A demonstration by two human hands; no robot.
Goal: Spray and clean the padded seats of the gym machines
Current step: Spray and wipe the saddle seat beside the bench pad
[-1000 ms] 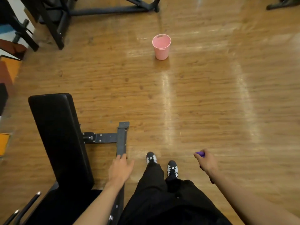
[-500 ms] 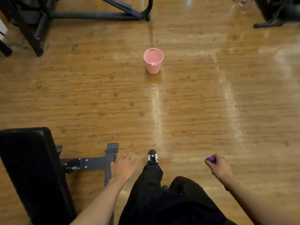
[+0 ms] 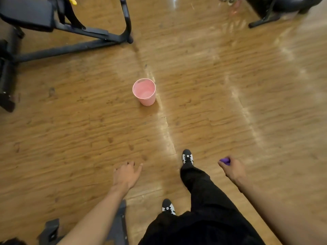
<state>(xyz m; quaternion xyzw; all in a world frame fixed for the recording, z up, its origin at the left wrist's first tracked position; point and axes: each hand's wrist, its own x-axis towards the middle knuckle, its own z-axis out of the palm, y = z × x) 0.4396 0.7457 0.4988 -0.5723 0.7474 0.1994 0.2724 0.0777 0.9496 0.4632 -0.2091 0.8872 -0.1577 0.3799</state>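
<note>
My right hand point(image 3: 233, 168) curls round purple object point(image 3: 225, 161), likely sprayer, carried low mid-stride. My left hand point(image 3: 126, 175) hangs loose, empty, free for next job. At 12 o'clock pink bucket point(image 3: 144, 92); at 10 o'clock padded seat point(image 3: 26, 14), well apart.

bucket point(image 3: 144, 91): pink, paler rim
floor point(image 3: 230, 103): orange-brown wood grain, pale glare streaks
machine frame point(image 3: 74, 30): black, small yellow part up top
trousers point(image 3: 203, 209): black
shoes point(image 3: 187, 156): black with white panels
held object point(image 3: 225, 160): purple
</note>
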